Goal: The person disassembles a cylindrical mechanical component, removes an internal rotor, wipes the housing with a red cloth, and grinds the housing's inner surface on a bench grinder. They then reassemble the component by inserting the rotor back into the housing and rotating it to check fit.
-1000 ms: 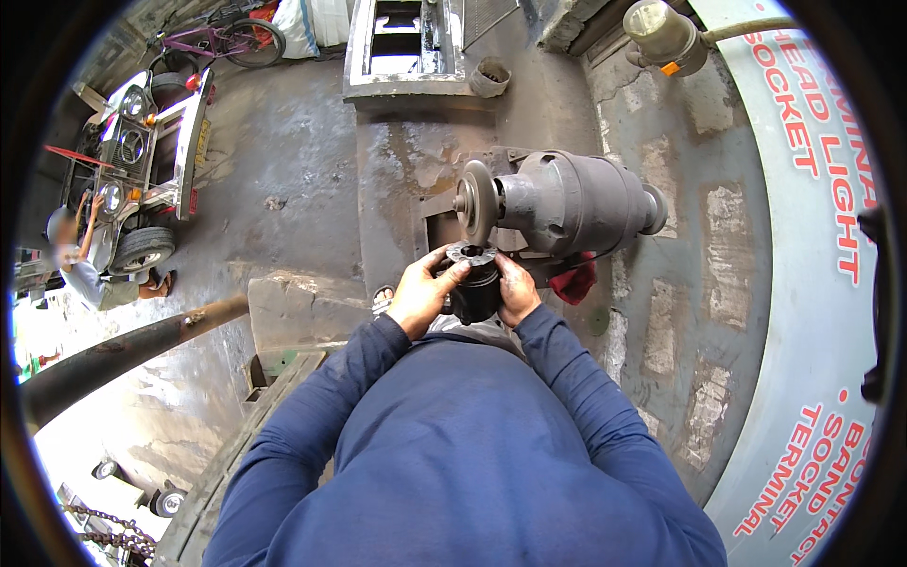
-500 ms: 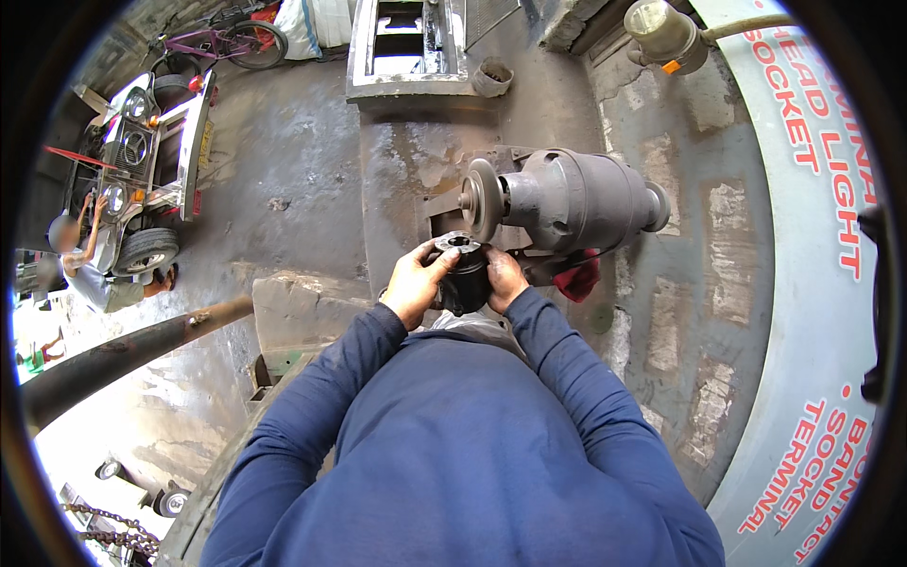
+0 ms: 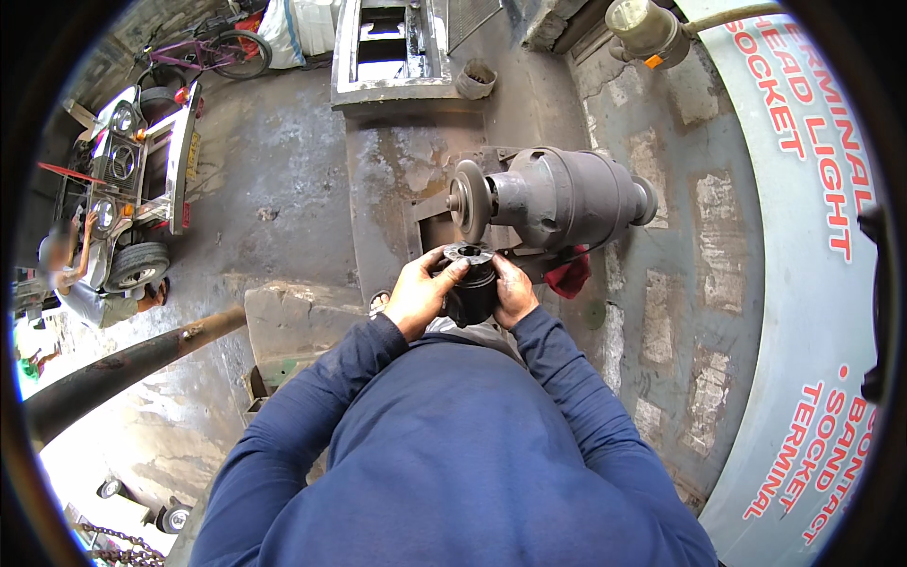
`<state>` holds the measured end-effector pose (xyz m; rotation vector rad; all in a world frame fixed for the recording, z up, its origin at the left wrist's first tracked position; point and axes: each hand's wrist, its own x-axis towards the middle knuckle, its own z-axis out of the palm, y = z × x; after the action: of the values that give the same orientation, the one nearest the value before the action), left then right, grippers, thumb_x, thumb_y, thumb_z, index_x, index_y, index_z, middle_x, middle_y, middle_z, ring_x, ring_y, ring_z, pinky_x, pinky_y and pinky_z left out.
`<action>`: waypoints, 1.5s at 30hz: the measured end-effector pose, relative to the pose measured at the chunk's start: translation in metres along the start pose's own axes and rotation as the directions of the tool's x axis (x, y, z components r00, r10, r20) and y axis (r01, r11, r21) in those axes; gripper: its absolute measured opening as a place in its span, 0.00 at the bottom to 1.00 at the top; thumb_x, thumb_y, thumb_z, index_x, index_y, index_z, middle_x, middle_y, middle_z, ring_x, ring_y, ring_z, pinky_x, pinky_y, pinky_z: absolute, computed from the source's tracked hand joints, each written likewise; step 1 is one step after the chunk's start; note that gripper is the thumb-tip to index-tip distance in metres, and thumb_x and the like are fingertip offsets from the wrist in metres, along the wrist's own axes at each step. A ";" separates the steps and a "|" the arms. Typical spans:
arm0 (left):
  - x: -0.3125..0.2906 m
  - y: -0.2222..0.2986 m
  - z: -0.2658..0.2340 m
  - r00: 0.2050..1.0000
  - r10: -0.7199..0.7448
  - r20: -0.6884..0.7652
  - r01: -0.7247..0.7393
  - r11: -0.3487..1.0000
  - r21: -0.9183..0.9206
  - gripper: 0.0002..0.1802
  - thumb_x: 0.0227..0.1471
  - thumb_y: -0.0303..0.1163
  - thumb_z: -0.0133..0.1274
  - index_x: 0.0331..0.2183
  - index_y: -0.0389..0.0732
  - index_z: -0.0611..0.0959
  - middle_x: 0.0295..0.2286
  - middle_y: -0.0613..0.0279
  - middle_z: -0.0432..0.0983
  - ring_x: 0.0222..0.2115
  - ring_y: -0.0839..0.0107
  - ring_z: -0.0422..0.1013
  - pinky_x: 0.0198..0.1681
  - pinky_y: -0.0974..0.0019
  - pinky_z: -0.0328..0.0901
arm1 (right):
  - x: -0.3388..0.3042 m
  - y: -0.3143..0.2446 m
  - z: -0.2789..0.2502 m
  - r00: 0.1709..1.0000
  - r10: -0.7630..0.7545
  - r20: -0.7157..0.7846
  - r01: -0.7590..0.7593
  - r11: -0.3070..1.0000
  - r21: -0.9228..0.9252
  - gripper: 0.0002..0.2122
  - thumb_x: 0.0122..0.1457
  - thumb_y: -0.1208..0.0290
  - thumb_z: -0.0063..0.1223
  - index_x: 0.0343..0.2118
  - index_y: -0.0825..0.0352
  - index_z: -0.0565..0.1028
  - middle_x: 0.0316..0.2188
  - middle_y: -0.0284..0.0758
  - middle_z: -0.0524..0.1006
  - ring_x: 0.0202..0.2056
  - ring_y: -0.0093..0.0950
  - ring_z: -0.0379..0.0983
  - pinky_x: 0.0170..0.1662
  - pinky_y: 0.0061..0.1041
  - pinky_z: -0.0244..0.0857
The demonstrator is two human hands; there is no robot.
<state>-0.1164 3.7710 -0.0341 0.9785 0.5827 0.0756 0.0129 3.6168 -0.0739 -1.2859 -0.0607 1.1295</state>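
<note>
Between my two hands, in front of my waist, is a black cylindrical metal part (image 3: 470,295) with a bare, shiny top face that has a hole in it. My left hand (image 3: 417,295) grips its left side, thumb on the upper rim. On the right side, my right hand (image 3: 513,291) closes round it with the fingertips near the top. Just beyond the part stands a grey bench grinder (image 3: 581,198); its near-left grinding wheel (image 3: 469,201) is a short way above the part and not touching it.
A red cloth (image 3: 568,274) hangs below the grinder. A thick pipe (image 3: 142,364) slants in from the left. Farther off are a metal frame (image 3: 343,71), a small bucket (image 3: 475,78), and a vehicle (image 3: 128,180) with a person (image 3: 80,274) beside it. A lettered sign (image 3: 803,312) curves along the right.
The part and both hands have come slightly lower and nearer my body, a little farther from the grinding wheel. My right fingers have shifted up on its side. The view has moved slightly.
</note>
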 end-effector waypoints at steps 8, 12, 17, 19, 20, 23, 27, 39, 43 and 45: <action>-0.009 -0.013 0.002 0.970 0.126 0.206 -0.149 0.983 0.103 0.53 0.47 0.40 0.76 0.67 0.37 0.66 0.57 0.58 0.72 0.57 0.65 0.69 0.62 0.60 0.66 | -0.025 0.003 -0.010 0.978 -0.207 0.001 0.206 0.977 0.053 0.22 0.70 0.71 0.37 0.63 0.75 0.69 0.60 0.42 0.75 0.62 0.32 0.70 0.68 0.31 0.59; -0.022 -0.018 0.009 0.965 0.225 0.136 -0.258 0.905 0.339 0.59 0.32 0.36 0.83 0.63 0.40 0.67 0.55 0.56 0.72 0.58 0.66 0.69 0.63 0.60 0.65 | -0.046 0.006 -0.002 0.953 -0.295 0.068 0.295 0.955 0.007 0.20 0.71 0.69 0.45 0.62 0.73 0.70 0.58 0.37 0.75 0.60 0.29 0.70 0.67 0.28 0.59; -0.028 -0.025 0.018 0.953 0.289 0.086 -0.302 0.905 0.300 0.54 0.33 0.29 0.80 0.60 0.40 0.68 0.51 0.58 0.74 0.54 0.67 0.71 0.60 0.61 0.68 | -0.054 -0.002 0.010 0.930 -0.335 0.152 0.339 0.941 -0.003 0.20 0.70 0.67 0.50 0.61 0.73 0.71 0.56 0.37 0.75 0.59 0.28 0.69 0.66 0.30 0.59; -0.030 -0.030 0.022 0.961 0.274 0.046 -0.274 0.909 0.313 0.52 0.32 0.29 0.80 0.59 0.40 0.70 0.50 0.58 0.74 0.53 0.67 0.72 0.59 0.61 0.69 | -0.055 -0.005 0.006 0.919 -0.344 0.191 0.357 0.933 -0.038 0.20 0.70 0.67 0.50 0.61 0.73 0.71 0.56 0.38 0.75 0.60 0.28 0.69 0.65 0.30 0.59; -0.032 -0.033 0.024 0.945 0.324 0.041 -0.315 0.874 0.369 0.51 0.32 0.29 0.79 0.58 0.40 0.70 0.50 0.57 0.74 0.52 0.66 0.73 0.58 0.61 0.69 | -0.058 -0.006 -0.001 0.924 -0.316 0.214 0.333 0.942 -0.048 0.21 0.69 0.67 0.52 0.61 0.73 0.71 0.57 0.39 0.74 0.60 0.30 0.69 0.66 0.30 0.59; -0.039 -0.044 0.029 0.887 0.461 0.017 -0.396 0.742 0.542 0.50 0.31 0.29 0.79 0.57 0.40 0.71 0.49 0.55 0.75 0.51 0.61 0.73 0.57 0.59 0.69 | -0.069 -0.008 -0.046 0.921 -0.238 0.309 0.352 0.847 -0.398 0.24 0.69 0.67 0.54 0.64 0.72 0.67 0.61 0.39 0.73 0.64 0.31 0.66 0.68 0.31 0.56; -0.057 -0.062 0.043 0.813 0.568 -0.128 -0.347 0.649 0.677 0.50 0.29 0.30 0.77 0.57 0.39 0.72 0.50 0.51 0.75 0.53 0.51 0.71 0.60 0.53 0.65 | -0.058 -0.003 -0.145 0.929 -0.310 -0.203 0.038 0.624 -0.781 0.18 0.69 0.60 0.57 0.51 0.71 0.80 0.43 0.41 0.84 0.47 0.32 0.80 0.54 0.31 0.71; -0.187 -0.126 0.137 0.322 0.778 -0.540 -0.094 0.594 0.799 0.50 0.30 0.29 0.78 0.57 0.38 0.73 0.53 0.51 0.75 0.54 0.58 0.73 0.61 0.58 0.66 | 0.009 -0.026 -0.249 0.905 -0.338 0.258 0.336 0.196 -0.921 0.21 0.68 0.58 0.55 0.46 0.78 0.76 0.32 0.46 0.82 0.24 0.37 0.82 0.31 0.32 0.75; -0.229 -0.157 0.167 0.158 0.663 -0.732 -0.092 0.748 0.658 0.50 0.31 0.28 0.78 0.58 0.38 0.72 0.52 0.54 0.76 0.51 0.64 0.75 0.59 0.60 0.68 | 0.009 -0.022 -0.263 0.784 -0.384 0.488 0.474 -0.136 -0.870 0.22 0.65 0.58 0.60 0.48 0.76 0.75 0.39 0.50 0.81 0.42 0.45 0.81 0.48 0.42 0.74; -0.252 -0.177 0.179 0.066 0.546 -0.835 -0.113 0.835 0.538 0.50 0.31 0.29 0.78 0.58 0.38 0.72 0.51 0.55 0.77 0.50 0.66 0.75 0.59 0.60 0.69 | 0.011 -0.016 -0.273 0.834 -0.243 0.495 0.441 -0.246 -0.863 0.25 0.60 0.62 0.62 0.55 0.73 0.72 0.50 0.53 0.75 0.59 0.51 0.68 0.63 0.48 0.61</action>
<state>-0.2749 3.4544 0.0079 1.3355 1.6583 1.2322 0.1926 3.4306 -0.1640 -2.3063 -1.7155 0.4054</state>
